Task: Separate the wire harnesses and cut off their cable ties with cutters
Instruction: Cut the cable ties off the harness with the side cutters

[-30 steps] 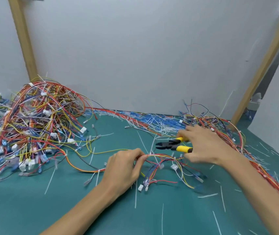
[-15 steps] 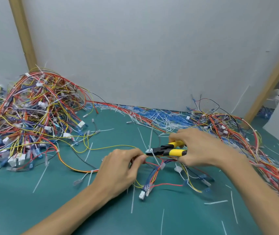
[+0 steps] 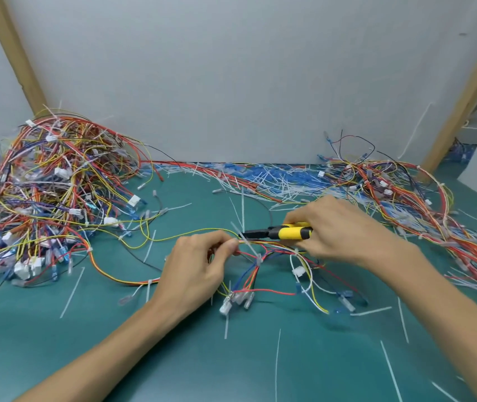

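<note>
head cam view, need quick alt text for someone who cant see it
Over a green mat, the left hand pinches a wire harness while the right hand brings yellow-handled cutters to a white cable tie on it. A large tangle of harnesses sits at left, and cut ties litter the mat.

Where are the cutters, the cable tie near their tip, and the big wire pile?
cutters (image 3: 292, 233), head view, on the yellow handle.
cable tie (image 3: 246, 244), head view, on its white strap.
wire pile (image 3: 45, 192), head view, on its tangled middle.
</note>
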{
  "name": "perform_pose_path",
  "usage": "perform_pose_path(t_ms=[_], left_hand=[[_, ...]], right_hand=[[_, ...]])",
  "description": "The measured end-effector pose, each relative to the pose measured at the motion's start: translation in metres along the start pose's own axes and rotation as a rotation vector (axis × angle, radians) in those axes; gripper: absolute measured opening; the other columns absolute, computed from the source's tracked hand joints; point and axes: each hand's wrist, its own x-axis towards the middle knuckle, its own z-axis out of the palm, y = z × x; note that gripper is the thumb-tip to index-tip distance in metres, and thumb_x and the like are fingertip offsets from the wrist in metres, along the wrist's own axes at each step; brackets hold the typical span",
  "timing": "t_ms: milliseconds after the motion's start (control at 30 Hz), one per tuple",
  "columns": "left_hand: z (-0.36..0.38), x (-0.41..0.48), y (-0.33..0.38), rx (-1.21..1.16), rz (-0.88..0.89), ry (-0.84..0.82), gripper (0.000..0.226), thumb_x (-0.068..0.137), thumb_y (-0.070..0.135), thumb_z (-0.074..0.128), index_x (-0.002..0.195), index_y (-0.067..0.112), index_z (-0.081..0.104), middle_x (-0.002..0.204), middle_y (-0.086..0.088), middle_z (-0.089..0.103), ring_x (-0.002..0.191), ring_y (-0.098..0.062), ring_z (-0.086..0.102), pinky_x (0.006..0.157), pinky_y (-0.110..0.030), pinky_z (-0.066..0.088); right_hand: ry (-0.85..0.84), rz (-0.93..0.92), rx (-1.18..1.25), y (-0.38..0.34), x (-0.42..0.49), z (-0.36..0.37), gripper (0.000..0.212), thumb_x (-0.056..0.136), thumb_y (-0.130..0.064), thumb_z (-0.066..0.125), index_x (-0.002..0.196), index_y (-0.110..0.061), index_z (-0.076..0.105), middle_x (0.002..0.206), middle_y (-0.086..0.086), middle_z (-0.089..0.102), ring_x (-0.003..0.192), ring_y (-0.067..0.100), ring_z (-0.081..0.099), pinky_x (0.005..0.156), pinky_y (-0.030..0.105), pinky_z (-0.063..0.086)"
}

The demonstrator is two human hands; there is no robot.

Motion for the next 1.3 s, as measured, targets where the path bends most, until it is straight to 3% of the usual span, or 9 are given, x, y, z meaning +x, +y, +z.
perform_pose_path(t_ms=[100, 233, 433, 567, 833, 1100, 1300], left_hand=[[-0.001, 0.0, 0.0, 0.012, -0.024, 0.013, 0.024, 0.097, 0.031, 0.061, 0.077, 0.023, 0.071, 0.056, 0.018, 0.05, 0.052, -0.009, 0.042, 0.051, -0.021, 0.025], [-0.001, 0.0, -0.001, 0.026, -0.058, -0.021, 0.024, 0.098, 0.033, 0.059, 0.077, 0.026, 0.07, 0.053, 0.011, 0.047, 0.052, -0.012, 0.04, 0.052, -0.031, 0.029], [-0.003, 0.001, 0.0, 0.063, -0.095, -0.106, 0.023, 0.098, 0.037, 0.058, 0.079, 0.029, 0.07, 0.055, 0.005, 0.052, 0.057, -0.016, 0.046, 0.06, -0.035, 0.044], [-0.004, 0.0, 0.0, 0.053, -0.09, -0.117, 0.023, 0.098, 0.036, 0.058, 0.08, 0.028, 0.07, 0.056, 0.004, 0.054, 0.056, -0.014, 0.046, 0.058, -0.033, 0.042], [-0.004, 0.0, -0.001, 0.053, -0.076, -0.121, 0.022, 0.098, 0.036, 0.059, 0.081, 0.029, 0.07, 0.056, 0.004, 0.053, 0.056, -0.015, 0.045, 0.056, -0.033, 0.038], [-0.003, -0.001, -0.003, 0.031, -0.071, -0.117, 0.022, 0.098, 0.036, 0.059, 0.079, 0.03, 0.069, 0.055, 0.016, 0.052, 0.054, -0.01, 0.044, 0.055, -0.029, 0.031], [-0.002, -0.001, -0.001, 0.018, -0.053, -0.096, 0.023, 0.098, 0.036, 0.058, 0.081, 0.027, 0.069, 0.058, 0.019, 0.054, 0.054, -0.01, 0.044, 0.055, -0.03, 0.032]], right_hand=[[0.029, 0.039, -0.027, -0.004, -0.002, 0.01, 0.017, 0.074, -0.033, 0.062, 0.066, -0.026, 0.048, 0.06, -0.003, 0.049, 0.057, 0.018, 0.047, 0.048, 0.029, 0.029], [-0.027, 0.041, 0.057, 0.0, -0.001, 0.023, 0.022, 0.078, -0.036, 0.06, 0.067, -0.019, 0.052, 0.06, 0.002, 0.053, 0.057, 0.021, 0.049, 0.049, 0.031, 0.036], [-0.078, 0.029, 0.081, 0.007, 0.001, 0.04, 0.025, 0.084, -0.035, 0.059, 0.068, -0.018, 0.05, 0.06, 0.0, 0.051, 0.057, 0.015, 0.044, 0.048, 0.032, 0.026], [-0.067, 0.006, 0.092, 0.009, 0.001, 0.042, 0.03, 0.084, -0.034, 0.06, 0.062, -0.022, 0.043, 0.055, -0.002, 0.046, 0.054, 0.013, 0.04, 0.047, 0.031, 0.023], [-0.054, 0.008, 0.127, 0.01, 0.001, 0.044, 0.03, 0.08, -0.034, 0.062, 0.06, -0.022, 0.044, 0.051, -0.002, 0.045, 0.051, 0.013, 0.039, 0.046, 0.029, 0.024], [-0.071, 0.05, 0.153, 0.007, -0.001, 0.043, 0.025, 0.081, -0.032, 0.063, 0.062, -0.023, 0.049, 0.054, -0.002, 0.049, 0.053, 0.013, 0.042, 0.047, 0.029, 0.026], [0.077, 0.228, 0.283, 0.003, -0.005, 0.039, 0.013, 0.083, -0.031, 0.068, 0.073, -0.024, 0.063, 0.064, 0.0, 0.061, 0.07, 0.026, 0.056, 0.058, 0.035, 0.043]])
